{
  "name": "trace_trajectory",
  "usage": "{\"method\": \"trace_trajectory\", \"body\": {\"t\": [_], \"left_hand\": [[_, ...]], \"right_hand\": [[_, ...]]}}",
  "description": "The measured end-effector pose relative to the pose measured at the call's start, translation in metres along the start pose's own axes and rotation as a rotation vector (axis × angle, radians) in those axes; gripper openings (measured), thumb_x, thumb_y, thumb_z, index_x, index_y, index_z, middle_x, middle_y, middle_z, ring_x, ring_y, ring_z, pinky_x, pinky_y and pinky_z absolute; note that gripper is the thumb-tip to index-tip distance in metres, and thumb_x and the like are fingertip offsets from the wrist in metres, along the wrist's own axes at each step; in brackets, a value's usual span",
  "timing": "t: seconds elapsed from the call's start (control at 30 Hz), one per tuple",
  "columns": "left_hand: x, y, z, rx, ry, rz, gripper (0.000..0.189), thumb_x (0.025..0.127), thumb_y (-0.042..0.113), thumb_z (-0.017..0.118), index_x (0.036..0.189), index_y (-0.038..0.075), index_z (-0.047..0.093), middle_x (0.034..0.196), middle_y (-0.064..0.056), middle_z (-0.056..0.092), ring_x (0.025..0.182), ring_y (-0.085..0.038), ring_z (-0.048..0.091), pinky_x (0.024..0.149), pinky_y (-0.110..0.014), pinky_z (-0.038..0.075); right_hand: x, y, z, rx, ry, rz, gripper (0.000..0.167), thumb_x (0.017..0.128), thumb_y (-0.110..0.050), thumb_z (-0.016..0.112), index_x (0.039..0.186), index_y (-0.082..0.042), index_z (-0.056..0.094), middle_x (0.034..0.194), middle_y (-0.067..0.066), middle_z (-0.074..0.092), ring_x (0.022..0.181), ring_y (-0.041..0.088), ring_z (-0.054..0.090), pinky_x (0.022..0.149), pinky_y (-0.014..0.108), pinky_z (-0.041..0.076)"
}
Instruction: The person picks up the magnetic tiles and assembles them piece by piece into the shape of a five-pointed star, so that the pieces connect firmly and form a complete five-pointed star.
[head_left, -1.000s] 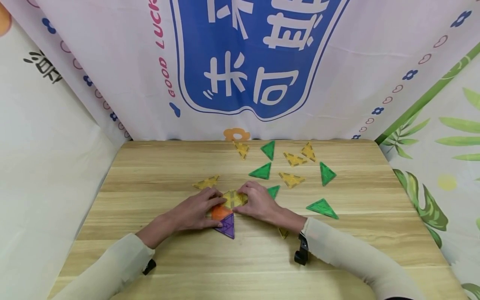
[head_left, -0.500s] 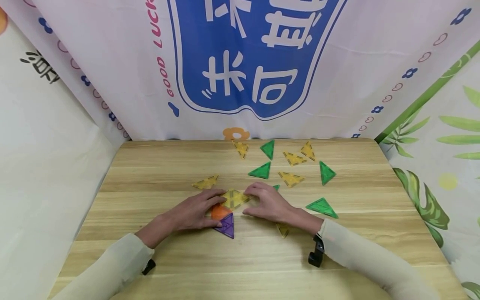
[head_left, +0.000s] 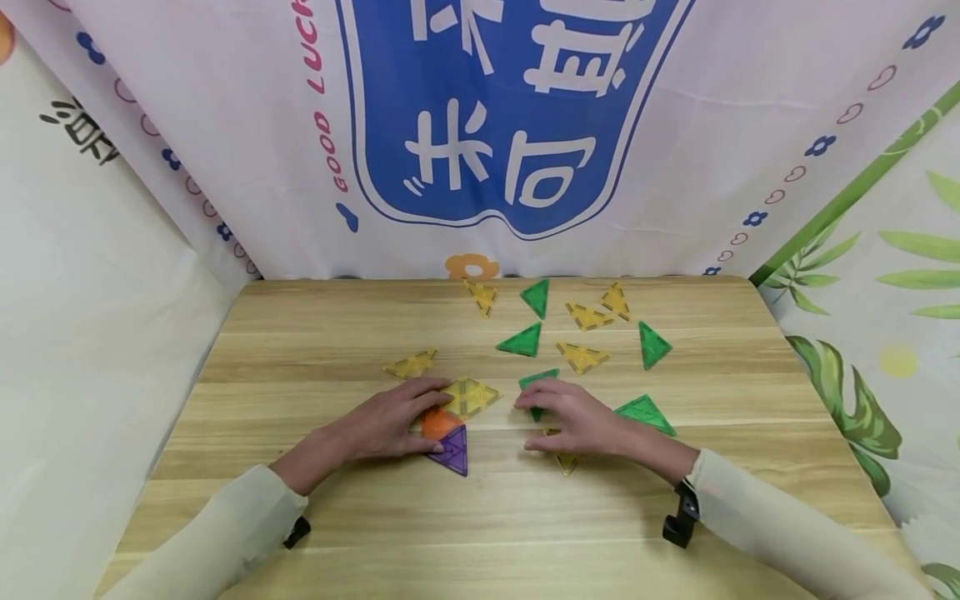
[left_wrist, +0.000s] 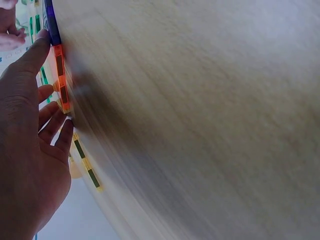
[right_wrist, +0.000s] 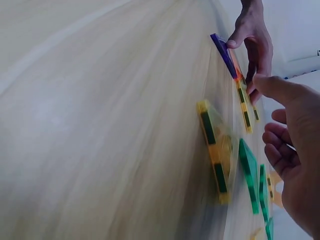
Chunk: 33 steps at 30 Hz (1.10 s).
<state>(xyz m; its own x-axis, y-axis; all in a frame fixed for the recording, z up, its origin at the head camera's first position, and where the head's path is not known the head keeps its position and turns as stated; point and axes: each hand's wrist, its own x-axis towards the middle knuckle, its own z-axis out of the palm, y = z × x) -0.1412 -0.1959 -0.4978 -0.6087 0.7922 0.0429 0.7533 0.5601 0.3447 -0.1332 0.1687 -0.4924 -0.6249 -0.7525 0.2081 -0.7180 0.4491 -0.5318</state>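
Observation:
My left hand [head_left: 382, 421] rests on a joined group of translucent triangular magnetic tiles. Its thumb touches the purple tile [head_left: 456, 455]; the other fingertips lie by the orange tile [head_left: 439, 423] and two yellow tiles [head_left: 476, 398] that meet edge to edge. The hand partly hides the orange tile and the left yellow one. To the right, my right hand [head_left: 585, 419] holds nothing, its fingers loosely bent and thumb apart. It overlaps a green triangle tile [head_left: 542, 380] and a yellow triangle tile [head_left: 567, 464]; this yellow one appears large in the right wrist view.
Several loose yellow and green triangles lie toward the table's back and right, among them a green tile [head_left: 647, 415] by the right forearm and a yellow tile [head_left: 582, 357]. Another yellow tile [head_left: 412, 365] lies behind the left hand. A printed curtain [head_left: 285, 225] hangs behind the wooden table [head_left: 300, 333].
My right hand has let go of the right yellow tile in the group and moved right, over the loose green and yellow tiles. The left hand stays in place on the group.

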Motion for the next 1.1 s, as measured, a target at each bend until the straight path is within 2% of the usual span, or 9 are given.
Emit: {"method": "trace_trajectory", "body": {"t": [0.23, 0.57, 0.77, 1.1], "left_hand": [[0.002, -0.002, 0.0, 0.008, 0.003, 0.01, 0.072, 0.095, 0.05, 0.078, 0.149, 0.007, 0.058, 0.164, -0.011, 0.044, 0.15, -0.03, 0.044, 0.116, -0.049, 0.046], [0.001, -0.003, 0.001, 0.005, 0.004, 0.013, 0.072, 0.095, 0.049, 0.079, 0.149, 0.007, 0.059, 0.164, -0.011, 0.044, 0.149, -0.03, 0.045, 0.117, -0.049, 0.046], [0.001, -0.003, 0.0, -0.001, -0.014, -0.008, 0.072, 0.095, 0.05, 0.079, 0.15, 0.008, 0.058, 0.165, -0.008, 0.042, 0.151, -0.028, 0.043, 0.118, -0.047, 0.045], [0.001, -0.003, 0.002, -0.01, 0.006, 0.018, 0.071, 0.094, 0.049, 0.08, 0.148, 0.006, 0.059, 0.165, -0.01, 0.043, 0.149, -0.03, 0.045, 0.116, -0.048, 0.046]], "right_hand": [[-0.024, 0.006, -0.011, 0.04, -0.053, -0.018, 0.055, 0.085, -0.03, 0.092, 0.13, -0.006, 0.073, 0.131, 0.004, 0.068, 0.122, 0.021, 0.065, 0.101, 0.044, 0.057], [-0.047, 0.012, -0.016, 0.086, -0.125, 0.038, 0.065, 0.082, -0.037, 0.094, 0.135, -0.007, 0.07, 0.138, 0.003, 0.066, 0.127, 0.023, 0.063, 0.105, 0.042, 0.056], [-0.054, 0.016, -0.011, 0.076, -0.118, 0.038, 0.065, 0.084, -0.04, 0.092, 0.136, -0.008, 0.07, 0.139, 0.003, 0.066, 0.127, 0.022, 0.062, 0.105, 0.042, 0.056], [-0.057, 0.019, -0.004, 0.067, -0.082, -0.037, 0.062, 0.083, -0.033, 0.093, 0.134, -0.006, 0.071, 0.141, 0.006, 0.066, 0.129, 0.024, 0.061, 0.105, 0.044, 0.055]]}}
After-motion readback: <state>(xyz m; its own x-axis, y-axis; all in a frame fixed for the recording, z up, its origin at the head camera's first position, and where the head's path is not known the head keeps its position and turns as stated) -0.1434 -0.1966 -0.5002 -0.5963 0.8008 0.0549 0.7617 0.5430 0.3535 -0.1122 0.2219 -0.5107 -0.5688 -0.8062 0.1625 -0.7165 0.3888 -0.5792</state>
